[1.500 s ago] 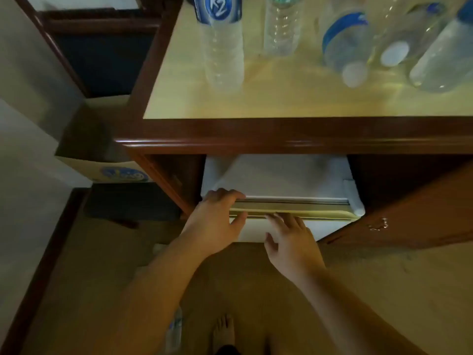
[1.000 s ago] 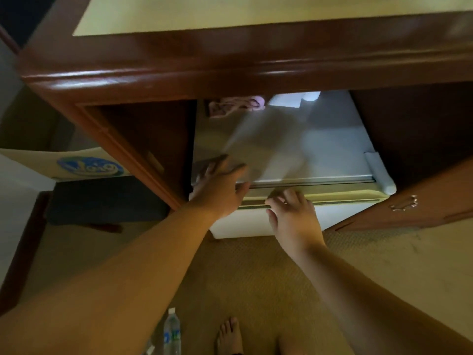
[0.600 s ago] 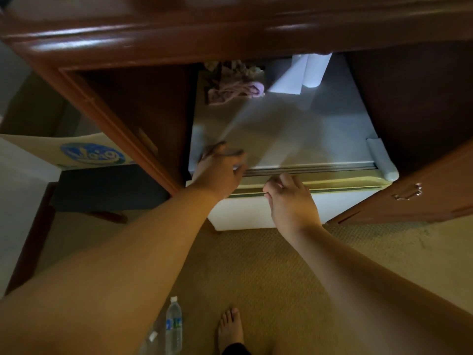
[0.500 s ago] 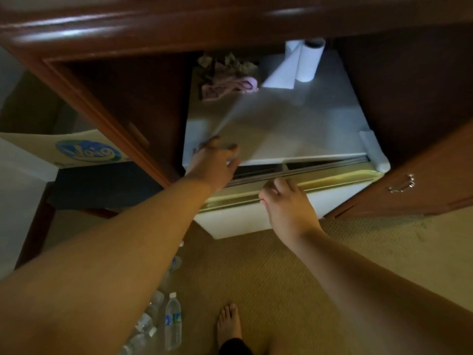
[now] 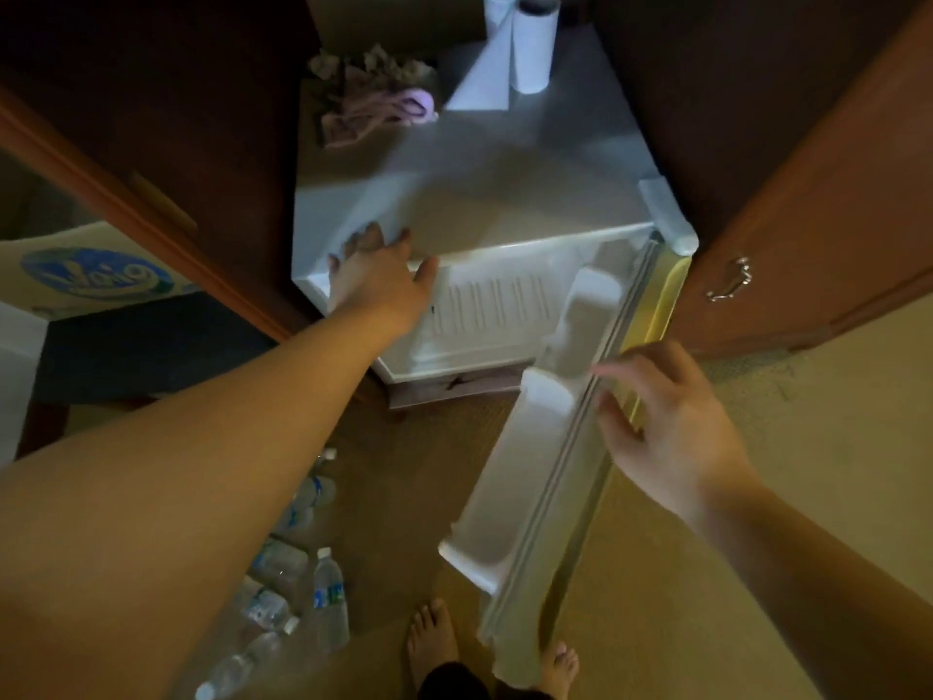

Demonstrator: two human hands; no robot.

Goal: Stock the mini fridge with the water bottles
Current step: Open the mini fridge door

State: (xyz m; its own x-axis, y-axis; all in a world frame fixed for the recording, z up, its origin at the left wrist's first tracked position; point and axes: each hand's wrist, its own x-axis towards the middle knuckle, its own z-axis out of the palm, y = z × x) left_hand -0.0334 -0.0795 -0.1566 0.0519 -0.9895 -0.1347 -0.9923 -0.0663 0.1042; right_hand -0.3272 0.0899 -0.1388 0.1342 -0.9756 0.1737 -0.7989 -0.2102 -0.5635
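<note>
— Swung wide since half a second before, the fridge door (image 5: 545, 447) stood open toward the near right. And the hands?

— Left hand (image 5: 378, 280) lay flat, fingers spread, on the mini fridge (image 5: 479, 194) top's near-left edge. Right hand (image 5: 671, 431) hovered loosely open beside the door's top edge, holding nothing.

— The water bottles (image 5: 303, 573)?

— Clustered on the carpet (image 5: 782, 447), near left.

The fridge door (image 5: 550, 447) has swung wide open, and the right hand (image 5: 666, 426) has come off its edge.
</note>
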